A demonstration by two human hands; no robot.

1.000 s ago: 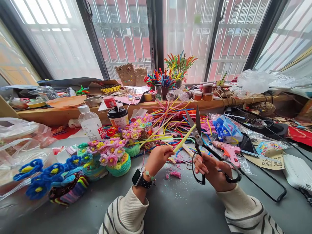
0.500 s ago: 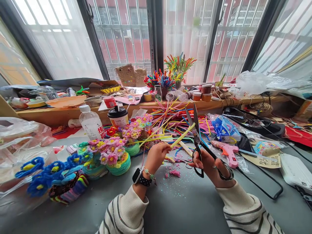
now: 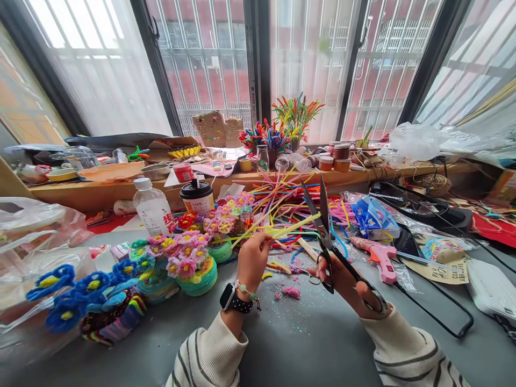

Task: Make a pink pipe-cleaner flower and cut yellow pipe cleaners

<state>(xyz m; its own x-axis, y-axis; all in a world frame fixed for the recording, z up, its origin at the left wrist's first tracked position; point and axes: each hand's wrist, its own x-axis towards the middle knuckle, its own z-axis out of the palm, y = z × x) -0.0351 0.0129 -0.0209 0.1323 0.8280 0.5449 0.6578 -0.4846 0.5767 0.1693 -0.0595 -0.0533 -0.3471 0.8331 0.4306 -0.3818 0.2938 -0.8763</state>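
My left hand [image 3: 253, 260] is closed round one end of a pale yellow pipe cleaner [image 3: 296, 226], which points up and to the right. Its far tip lies at the open blades of a pair of large black-handled scissors [image 3: 324, 228]. Fingers of my right hand [image 3: 342, 285] pass through the two scissor loops, and the blades stand apart, pointing away from me. Pink fluff [image 3: 291, 292] and glitter lie on the grey tabletop [image 3: 298, 355] below my hands. Behind the blades is a heap of loose coloured pipe cleaners [image 3: 278, 196].
To the left stand pots of pink fuzzy flowers [image 3: 189, 260], blue fuzzy flowers [image 3: 64, 301], a plastic bottle [image 3: 152, 207] and a lidded cup [image 3: 196, 199]. A pink glue gun [image 3: 379, 258] with its cord lies right of my right hand. Jars [image 3: 342, 156] line the windowsill.
My left hand has moved slightly left and down with the yellow pipe cleaner, whose tip lies a little lower against the scissors. The scissors remain open; the camera view has shifted slightly.
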